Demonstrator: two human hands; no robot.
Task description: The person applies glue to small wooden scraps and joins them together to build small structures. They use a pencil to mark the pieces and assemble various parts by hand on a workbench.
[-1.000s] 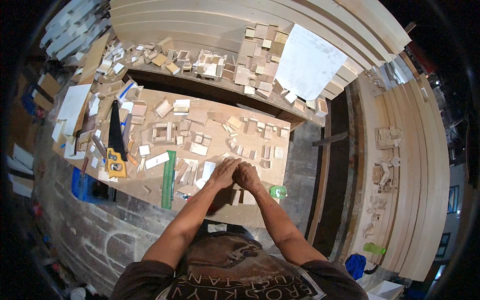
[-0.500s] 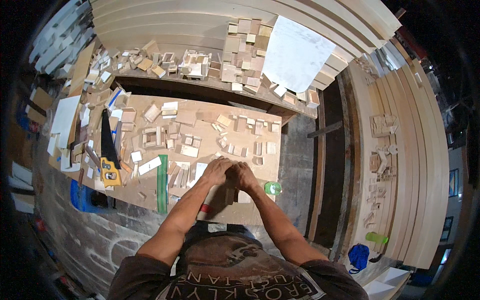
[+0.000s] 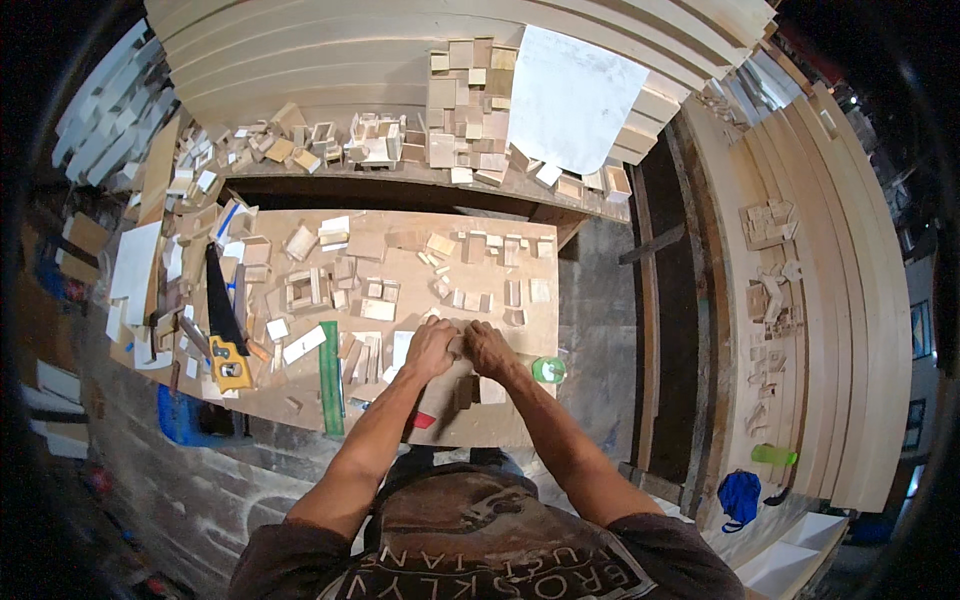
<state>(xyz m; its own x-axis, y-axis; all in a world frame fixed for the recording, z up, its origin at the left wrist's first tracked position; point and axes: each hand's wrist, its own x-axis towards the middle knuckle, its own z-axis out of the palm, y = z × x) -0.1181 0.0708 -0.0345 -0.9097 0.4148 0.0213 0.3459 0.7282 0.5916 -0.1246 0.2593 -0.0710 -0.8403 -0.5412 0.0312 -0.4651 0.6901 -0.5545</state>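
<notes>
My left hand [image 3: 431, 349] and my right hand [image 3: 490, 352] are side by side over the front part of the wooden worktable [image 3: 505, 428]. Both have curled fingers, pressed around something small that the fingers mostly hide; a bit of pale wood seems to show between them. Just below the right hand lies a pale wooden block [image 3: 490, 390]. A red piece [image 3: 424, 421] rests near the front edge, under the left forearm. Left of the left hand are a white sheet [image 3: 401, 347] and several narrow wood strips [image 3: 362, 357].
A yellow-handled handsaw [image 3: 229, 350] and a green strip [image 3: 331, 378] lie on the left side. Small wooden boxes [image 3: 380, 298] are spread across the table. A green-and-white container [image 3: 548, 370] stands at the right edge. Stacked boards [image 3: 300, 60] rise behind; more boards [image 3: 840, 300] run along the right.
The view has shifted slightly, so the table appears a little lower. My hands have moved slightly apart at the fingers and stay curled over the same spot.
</notes>
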